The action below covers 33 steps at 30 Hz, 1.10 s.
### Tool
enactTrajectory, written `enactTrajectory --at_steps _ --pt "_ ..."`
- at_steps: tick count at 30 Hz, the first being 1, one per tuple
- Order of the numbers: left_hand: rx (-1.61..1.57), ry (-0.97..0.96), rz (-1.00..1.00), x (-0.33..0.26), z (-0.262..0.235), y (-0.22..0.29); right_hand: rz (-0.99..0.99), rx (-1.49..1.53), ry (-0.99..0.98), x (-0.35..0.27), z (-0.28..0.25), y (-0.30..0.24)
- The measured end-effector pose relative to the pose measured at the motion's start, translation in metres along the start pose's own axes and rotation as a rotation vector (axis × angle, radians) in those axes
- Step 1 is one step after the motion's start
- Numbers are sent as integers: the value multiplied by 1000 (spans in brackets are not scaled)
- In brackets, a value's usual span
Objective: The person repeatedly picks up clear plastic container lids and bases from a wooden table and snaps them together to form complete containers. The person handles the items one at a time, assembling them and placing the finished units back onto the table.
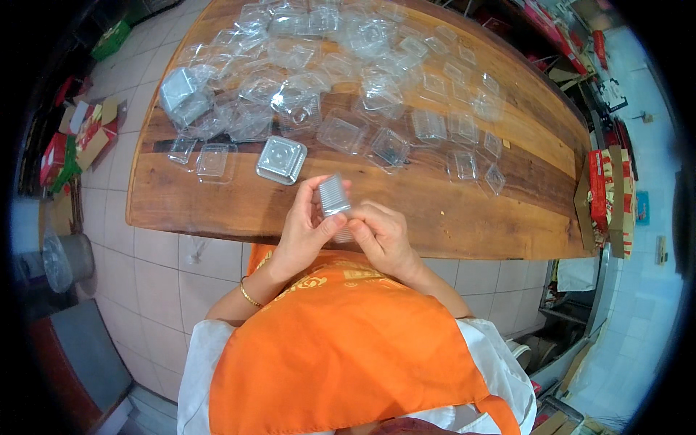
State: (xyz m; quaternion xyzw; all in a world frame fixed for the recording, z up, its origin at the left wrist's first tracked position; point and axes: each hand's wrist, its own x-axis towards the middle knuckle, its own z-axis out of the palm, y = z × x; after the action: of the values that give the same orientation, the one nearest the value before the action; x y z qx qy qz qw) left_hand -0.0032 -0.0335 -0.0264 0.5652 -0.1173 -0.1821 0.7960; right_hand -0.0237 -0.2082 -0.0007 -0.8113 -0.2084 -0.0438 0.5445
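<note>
Just over the table's near edge, a small stack of nested clear plastic containers stands tilted, its ribbed side showing. My left hand is closed round the left side of the stack, thumb across its lower part. On the other side my right hand grips the stack's lower right edge with thumb and bent fingers. A second stack of clear containers rests on the wooden table just beyond my left hand. Loose clear containers and flat ones lie farther out.
The brown wooden table carries a large heap of clear containers toward its far side. A taller stack stands at the left. Red cardboard boxes sit by the right end. An open carton is on the left, beyond the tiled floor.
</note>
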Motion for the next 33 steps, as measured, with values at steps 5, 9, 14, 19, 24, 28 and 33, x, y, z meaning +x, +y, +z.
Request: enactTrajectory --at_steps 5,9,14,19,24,28,33 --pt "22 -10 -9 0 1 2 16 17 18 -2 -2 -2" --pt "5 -18 -16 0 1 1 19 50 19 -3 -4 -2" --pt "-36 -47 -23 -1 -1 4 82 16 94 -1 -5 -1" --pt "5 -51 22 -2 11 11 178 208 182 -9 -11 8" --pt "23 -10 -14 -1 9 8 121 249 111 -7 -8 -1" --pt "44 -16 -14 -1 7 6 70 193 77 -7 -9 2" --pt "-44 -68 -40 0 3 4 132 287 62 -9 -8 5"
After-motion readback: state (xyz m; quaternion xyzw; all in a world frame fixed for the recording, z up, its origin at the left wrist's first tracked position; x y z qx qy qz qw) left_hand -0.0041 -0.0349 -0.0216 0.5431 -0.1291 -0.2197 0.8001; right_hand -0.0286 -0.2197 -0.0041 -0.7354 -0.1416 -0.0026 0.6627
